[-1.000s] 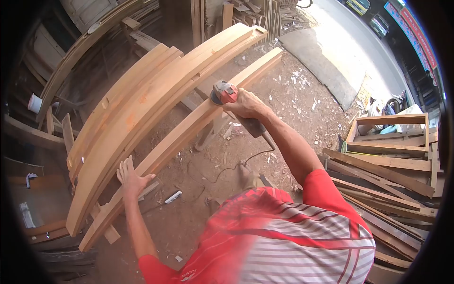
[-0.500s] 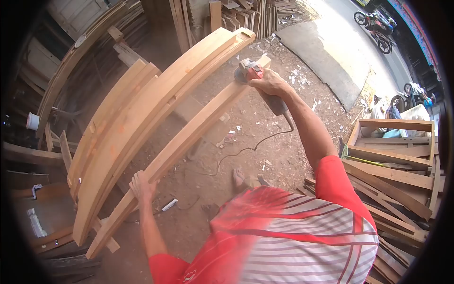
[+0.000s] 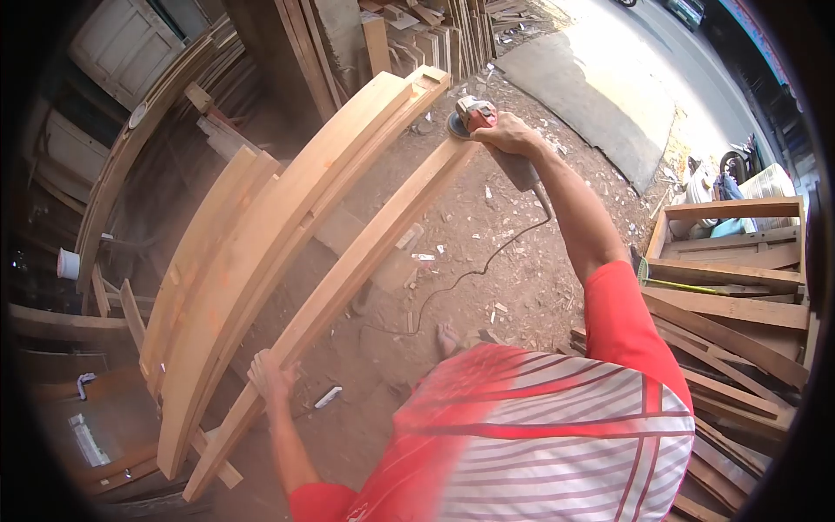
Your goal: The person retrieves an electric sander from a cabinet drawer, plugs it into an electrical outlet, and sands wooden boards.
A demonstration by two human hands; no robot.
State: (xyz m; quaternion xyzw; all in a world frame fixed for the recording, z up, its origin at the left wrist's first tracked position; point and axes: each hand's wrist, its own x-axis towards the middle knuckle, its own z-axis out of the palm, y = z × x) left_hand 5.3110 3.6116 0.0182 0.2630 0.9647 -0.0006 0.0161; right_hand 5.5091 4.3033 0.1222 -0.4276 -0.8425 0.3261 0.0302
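A long curved wooden piece (image 3: 365,246) runs diagonally from lower left to upper centre. My right hand (image 3: 513,137) is wrapped round a red and grey power tool (image 3: 477,113) with a round disc, which rests at the far end of that piece. Its dark cord hangs toward the ground. Near the piece's lower end, my left hand (image 3: 272,374) has its fingers wrapped over the wood. Wider curved wooden pieces (image 3: 270,226) lie side by side just to the left.
Wooden frames and planks (image 3: 731,304) are piled at the right. A flat grey sheet (image 3: 591,104) lies on the ground by the road. Upright boards (image 3: 461,39) stand at the back. Wood chips litter the ground, and a small white object (image 3: 328,397) lies near my left arm.
The power tool in my right hand has moved along the wood to its far end. My left hand has shifted slightly on the wood. The view has turned, and a passing motorcycle has nearly left it.
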